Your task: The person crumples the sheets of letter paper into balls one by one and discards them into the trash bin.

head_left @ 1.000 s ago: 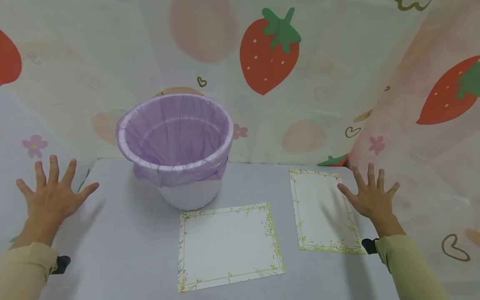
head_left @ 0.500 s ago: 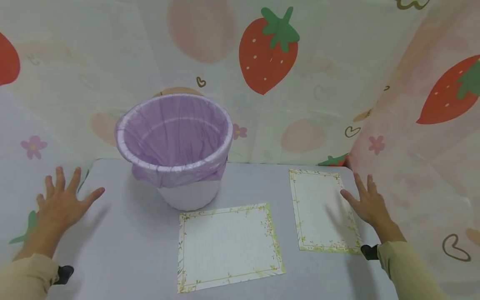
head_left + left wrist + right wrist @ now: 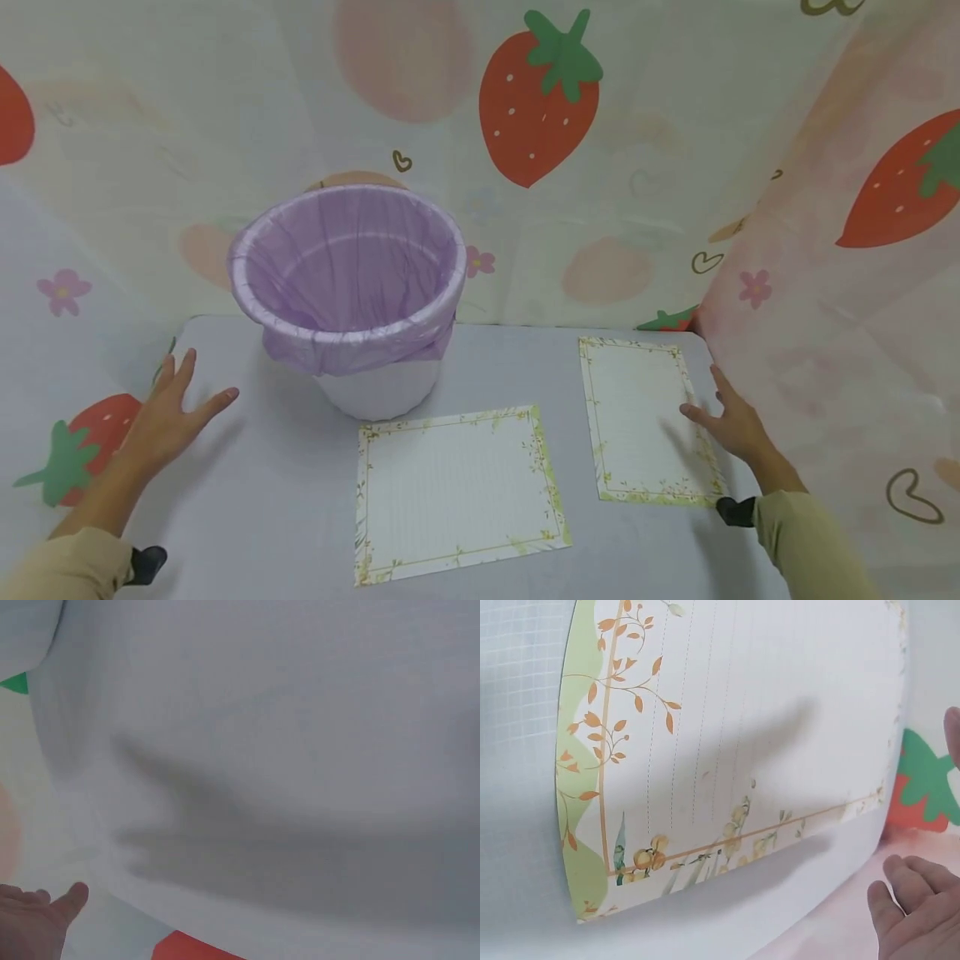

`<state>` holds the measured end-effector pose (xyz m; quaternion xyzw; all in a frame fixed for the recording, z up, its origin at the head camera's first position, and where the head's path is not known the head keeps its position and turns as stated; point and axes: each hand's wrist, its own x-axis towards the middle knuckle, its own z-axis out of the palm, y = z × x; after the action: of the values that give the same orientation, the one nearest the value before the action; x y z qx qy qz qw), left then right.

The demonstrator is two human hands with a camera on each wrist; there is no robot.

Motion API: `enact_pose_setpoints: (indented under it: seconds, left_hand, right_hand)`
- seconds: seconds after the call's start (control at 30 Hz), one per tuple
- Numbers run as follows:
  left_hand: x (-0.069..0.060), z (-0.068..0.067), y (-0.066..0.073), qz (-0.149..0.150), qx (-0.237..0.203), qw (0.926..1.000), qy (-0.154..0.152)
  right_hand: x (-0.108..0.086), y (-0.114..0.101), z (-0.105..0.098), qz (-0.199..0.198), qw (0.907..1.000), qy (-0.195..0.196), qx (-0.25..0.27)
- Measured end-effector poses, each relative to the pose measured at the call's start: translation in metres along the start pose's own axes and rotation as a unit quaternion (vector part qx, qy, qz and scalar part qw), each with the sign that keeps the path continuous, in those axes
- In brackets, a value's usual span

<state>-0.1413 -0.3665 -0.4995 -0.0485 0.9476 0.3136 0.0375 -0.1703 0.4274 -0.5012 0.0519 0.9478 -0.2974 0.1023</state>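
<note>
My left hand (image 3: 167, 421) hovers over the table's left edge, fingers extended and holding nothing; its shadow falls on the cloth. To its right stands a white bin (image 3: 382, 387) lined with a purple bag (image 3: 352, 283). My right hand (image 3: 737, 427), also holding nothing, hovers beside the right sheet of paper (image 3: 637, 417), its thumb out over the sheet and its shadow across it. A second floral-bordered, lined sheet of paper (image 3: 457, 492) lies in front of the bin. In the right wrist view, part of the right hand (image 3: 922, 915) shows past the sheet's edge.
A pale cloth covers the table (image 3: 270, 500). Behind it and at both sides hangs a curtain (image 3: 540, 250) with printed strawberries, close to the table's back edge. Each wrist wears a black device.
Both hands have turned from spread fingers facing forward to a more sideways pose. The left hand has moved right and lower; the right hand is slightly lower. Bin and sheets stay put.
</note>
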Motion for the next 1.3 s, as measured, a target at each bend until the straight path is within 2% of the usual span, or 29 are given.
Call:
enact_pose_setpoints:
  seconds: [0.13,0.3,0.47,0.6,0.77,0.97,1.17,1.3]
  left_hand:
    - [-0.002,0.005,0.004,-0.01,-0.025,0.9993,-0.026]
    - [-0.004,0.01,0.006,-0.017,-0.038,0.9965,-0.073]
    - [-0.006,0.017,0.008,-0.015,-0.078,0.9883,-0.13]
    - [-0.004,0.024,0.016,-0.018,-0.125,0.9765,-0.174]
    - [-0.002,0.036,0.031,-0.015,-0.168,0.9575,-0.234]
    - [-0.001,0.056,0.057,0.014,-0.213,0.9322,-0.292]
    - [-0.006,0.082,0.089,0.06,-0.237,0.9125,-0.328]
    - [-0.008,0.101,0.106,0.082,-0.251,0.9031,-0.339]
  right_hand:
    - [0.0,0.007,0.004,0.012,0.9997,-0.008,0.019]
    - [-0.002,0.014,0.006,0.051,0.9974,-0.034,0.039]
    - [-0.005,0.018,0.006,0.083,0.9919,-0.053,0.08]
    - [-0.006,0.019,0.006,0.093,0.989,-0.054,0.102]
    - [-0.005,0.02,0.007,0.098,0.9882,-0.052,0.105]
    - [0.0,0.023,0.009,0.112,0.9853,-0.046,0.121]
    - [0.002,0.022,0.013,0.112,0.9835,-0.04,0.136]
    - [0.004,0.018,0.015,0.121,0.9831,-0.036,0.133]
